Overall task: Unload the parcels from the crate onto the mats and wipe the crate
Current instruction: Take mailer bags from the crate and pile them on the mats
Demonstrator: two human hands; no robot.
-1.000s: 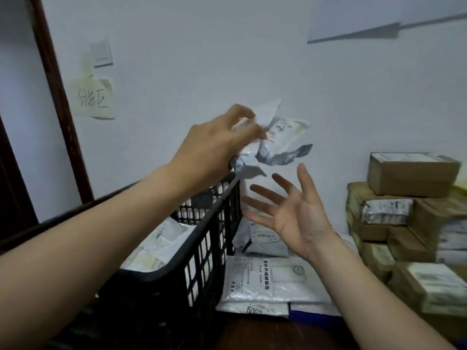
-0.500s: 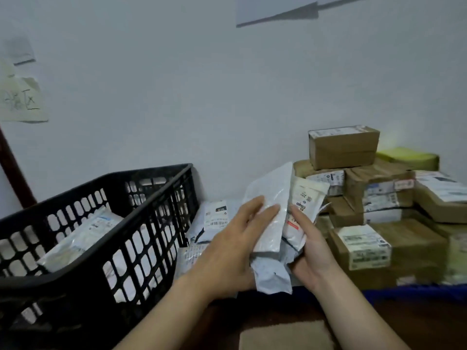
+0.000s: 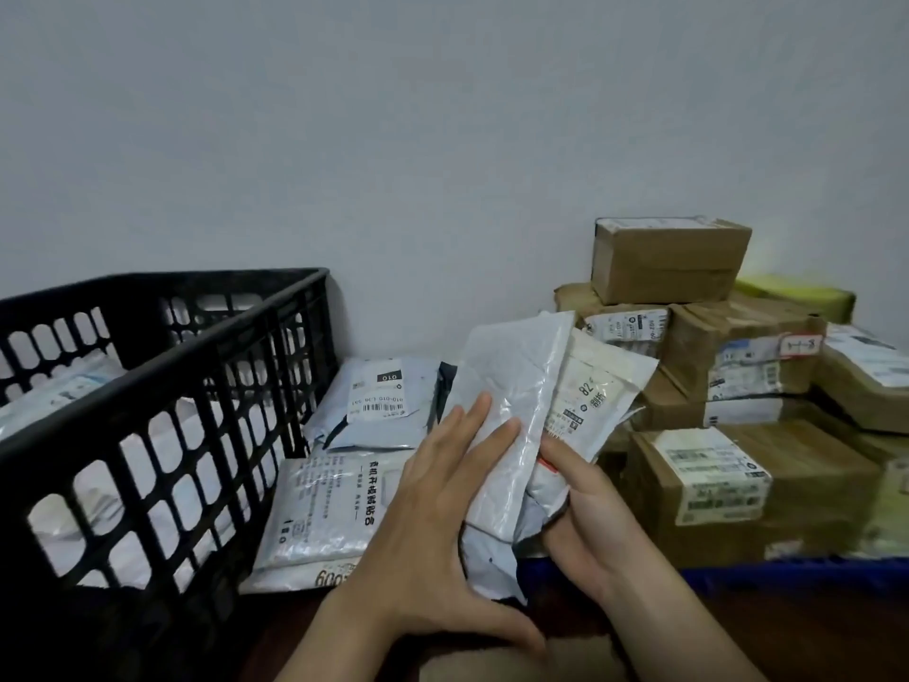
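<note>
Black lattice crate (image 3: 162,347) sits at the left on the dark brown surface (image 3: 811,627), its far end against the pale wall (image 3: 442,140). White soft parcels (image 3: 59,391) still lie inside it, visible over the rim and through the side holes. Both hands are up just right of the crate, with a bundle of soft parcels (image 3: 511,386) between them: a crinkled grey-white mailer in front and, tucked behind it to the right, a cream packet with a printed label (image 3: 597,386) reading "82". The bundle stands roughly upright, leaning right, with its lower end crumpled. Left hand (image 3: 442,524): grip apart, fingers (image 3: 472,420) straight and laid flat on the grey face, thumb spread low toward the surface. Right hand (image 3: 585,514): grip clamped on the bundle's lower right end, fingers curled under the crumple, one finger stretched up along the label edge. Behind the left hand, two flat mailers lie beside the crate, a grey one (image 3: 378,401) near the wall and a white one (image 3: 324,509) nearer, overlapping. To the right, a stack of taped cardboard boxes (image 3: 669,260) with shipping labels stands on a blue mat (image 3: 787,568), of which only the front edge shows. A yellow-green object (image 3: 797,292) sits behind the stack; what it is cannot be told.
</note>
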